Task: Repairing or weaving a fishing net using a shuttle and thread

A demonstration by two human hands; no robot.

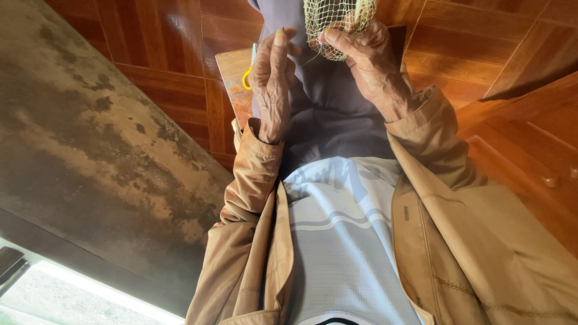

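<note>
Yellowish knotted mesh netting (337, 21) sits up top, pinched in the right hand (367, 57). Left hand (271, 78) looks loosely curled around a thin tool with a yellow loop (247, 78). Mid-knotting, I'd guess; tension needs holding.

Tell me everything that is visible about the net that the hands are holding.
The net is pale yellowish mesh of thin knotted cord with small diamond openings. Only its lower part shows; the rest runs past the top edge of the picture. It hangs bunched above the lap. The right hand grips its lower edge with fingers and thumb. The left hand is beside it, apparently not touching the mesh.
</note>
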